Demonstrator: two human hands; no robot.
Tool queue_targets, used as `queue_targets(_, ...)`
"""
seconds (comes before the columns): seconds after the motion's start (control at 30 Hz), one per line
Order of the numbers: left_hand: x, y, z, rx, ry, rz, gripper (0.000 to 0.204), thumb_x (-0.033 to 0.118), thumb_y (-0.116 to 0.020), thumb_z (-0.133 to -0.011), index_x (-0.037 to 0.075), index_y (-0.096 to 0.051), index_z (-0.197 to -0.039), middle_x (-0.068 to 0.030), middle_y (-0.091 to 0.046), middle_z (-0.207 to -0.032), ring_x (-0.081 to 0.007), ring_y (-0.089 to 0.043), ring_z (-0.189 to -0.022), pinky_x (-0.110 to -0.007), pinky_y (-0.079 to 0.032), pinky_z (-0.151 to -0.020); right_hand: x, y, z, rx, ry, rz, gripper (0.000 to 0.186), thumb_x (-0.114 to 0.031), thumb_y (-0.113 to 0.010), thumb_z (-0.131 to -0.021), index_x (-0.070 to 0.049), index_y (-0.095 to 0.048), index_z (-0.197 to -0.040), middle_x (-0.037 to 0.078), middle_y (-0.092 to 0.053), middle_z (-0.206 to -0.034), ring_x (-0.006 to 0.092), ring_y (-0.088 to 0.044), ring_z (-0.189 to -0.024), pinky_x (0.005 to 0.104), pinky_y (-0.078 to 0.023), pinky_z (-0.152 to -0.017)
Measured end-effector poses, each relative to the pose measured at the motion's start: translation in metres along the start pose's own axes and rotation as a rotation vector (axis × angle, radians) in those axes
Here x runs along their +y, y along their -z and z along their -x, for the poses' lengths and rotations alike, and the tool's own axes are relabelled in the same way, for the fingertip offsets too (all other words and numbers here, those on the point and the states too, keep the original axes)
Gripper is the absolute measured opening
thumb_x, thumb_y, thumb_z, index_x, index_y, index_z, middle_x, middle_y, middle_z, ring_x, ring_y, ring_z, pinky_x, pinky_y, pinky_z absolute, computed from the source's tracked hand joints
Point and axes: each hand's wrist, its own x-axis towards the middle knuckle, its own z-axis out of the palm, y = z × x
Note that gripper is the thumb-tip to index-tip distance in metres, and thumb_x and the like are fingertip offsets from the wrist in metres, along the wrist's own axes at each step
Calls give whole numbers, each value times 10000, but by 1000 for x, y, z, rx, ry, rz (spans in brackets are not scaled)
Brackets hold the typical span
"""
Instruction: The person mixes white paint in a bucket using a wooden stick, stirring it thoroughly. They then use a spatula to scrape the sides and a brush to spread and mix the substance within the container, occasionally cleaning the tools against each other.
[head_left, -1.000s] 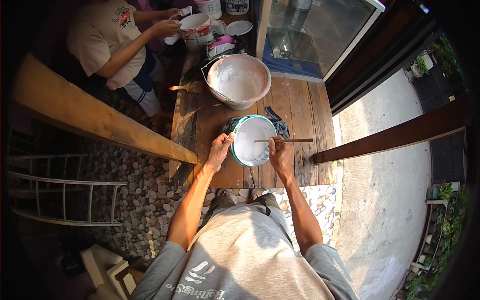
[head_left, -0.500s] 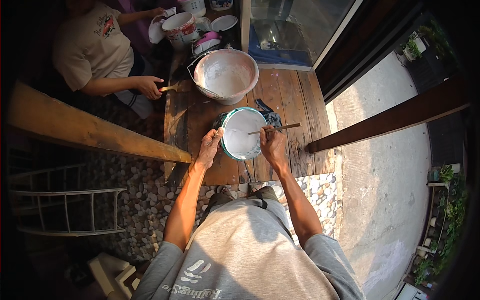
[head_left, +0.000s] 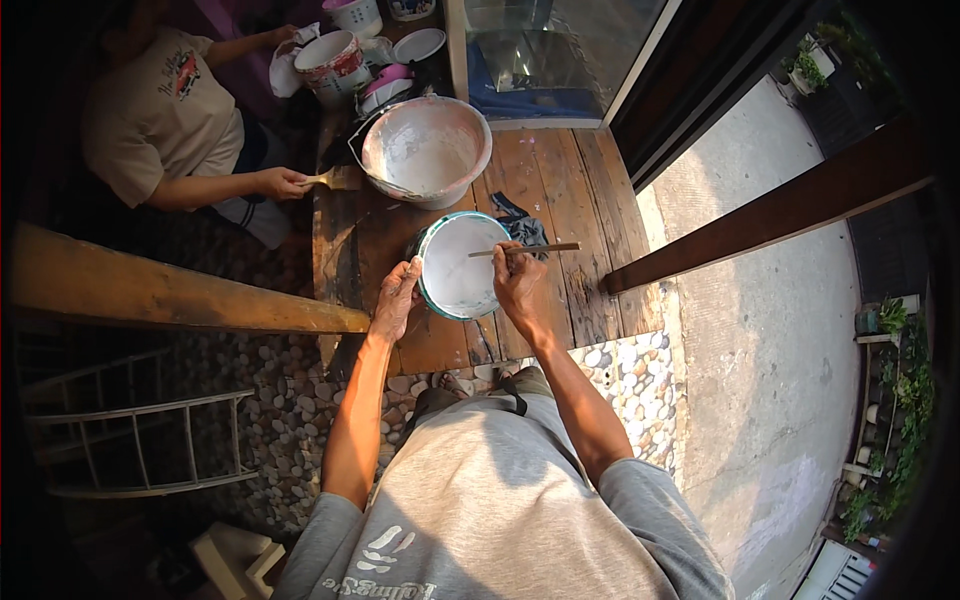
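A round bucket with a teal rim (head_left: 452, 217) stands on the plank table, holding smooth white paint (head_left: 455, 285). My left hand (head_left: 396, 300) is closed on the bucket's left side, thumb over the rim. In my right hand (head_left: 519, 285), fingers closed, is a thin flat stick (head_left: 560, 247). Its left end reaches over the paint; its other end points right, past the bucket. Behind the bucket's right side lies a crumpled dark cloth (head_left: 520, 222). A wide paint-smeared basin (head_left: 430, 150) with a wire handle sits just beyond the bucket.
To the left, a co-worker (head_left: 175, 120) holds a paintbrush (head_left: 340, 178) at the edge of the wooden table (head_left: 560, 190). Several tubs, including a red-smeared bucket (head_left: 330, 65), stand far left. Wooden posts flank me: left post (head_left: 190, 290), right post (head_left: 760, 220). A ladder (head_left: 140, 410) is lower left.
The whole view has shifted, so the table things sit farther left. The stick has moved slightly toward the bucket's far side. The co-worker's paintbrush has turned a little. My left hand keeps its hold.
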Motion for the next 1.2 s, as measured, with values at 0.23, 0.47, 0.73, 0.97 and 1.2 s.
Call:
queue_targets(0.23, 5, -2, 0, -43, 6, -2, 350, 465, -630, -895, 180, -476, -763, 89, -482, -717, -1, -452, -656, -191, -438, -655, -23, -7, -8, -105, 70, -27, 84, -34, -619, -858, 44, -647, -847, 200, -655, -774, 320, -653, -638, 346, -493, -560)
queue_targets(0.47, 2, 6, -7, -21, 5, -26, 342, 462, -621, -902, 179, -487, -763, 91, -469, -701, -7, -439, -635, -202, -440, -633, -52, 13, 23, -321, 61, -179, 83, -38, -622, -874, 40, -646, -891, 188, -664, -807, 316, -668, -687, 350, -509, -575)
queue_targets(0.73, 8, 1, -2, -11, 40, 13, 337, 463, -606, -910, 172, -498, -779, 91, -469, -702, -11, -450, -635, -223, -468, -667, -19, 28, 29, -404, 207, -131, 33, 29, -618, -830, 25, -612, -861, 156, -655, -804, 317, -650, -648, 373, -518, -567)
queue_targets(0.97, 6, 5, -4, -43, 12, -42, 340, 456, -613, -908, 172, -486, -772, 84, -491, -721, -7, -472, -657, -228, -472, -678, 8, 11, 12, -89, 269, -62, 58, -33, -607, -895, 10, -574, -917, 119, -625, -748, 186, -604, -617, 284, -468, -527)
queue_targets(1.2, 5, -5, -2, -30, -14, -35, 334, 437, -624, -907, 174, -483, -758, 86, -480, -702, 4, -446, -633, -186, -427, -614, -6, 20, 38, -308, -121, -74, 21, -4, -629, -827, 12, -615, -829, 165, -619, -679, 305, -611, -563, 369, -466, -522)
